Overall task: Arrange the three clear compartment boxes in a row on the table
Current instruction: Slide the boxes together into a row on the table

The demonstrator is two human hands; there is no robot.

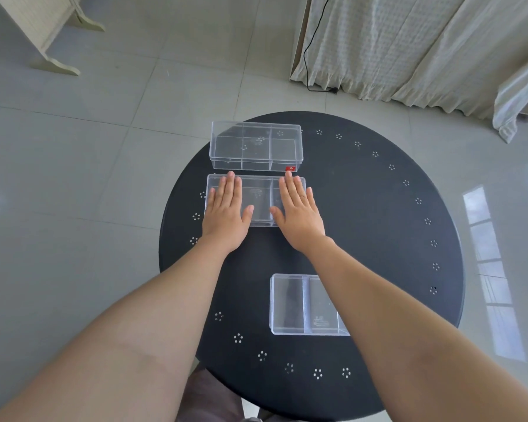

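Three clear compartment boxes lie on a round black table [378, 226]. The far box [255, 146] sits at the table's back edge with a small red label on its near right corner. Directly in front of it lies the middle box [260, 200]. My left hand [226, 213] rests flat on its left part and my right hand [299, 211] flat on its right part, fingers spread and pointing away from me. The near box [299, 304] lies closer to me, to the right, partly hidden under my right forearm.
The table has small hole patterns around its rim. Grey floor tiles surround it. White curtains [409, 47] with a black cable hang at the back right. A pale furniture leg [52, 35] stands at the back left.
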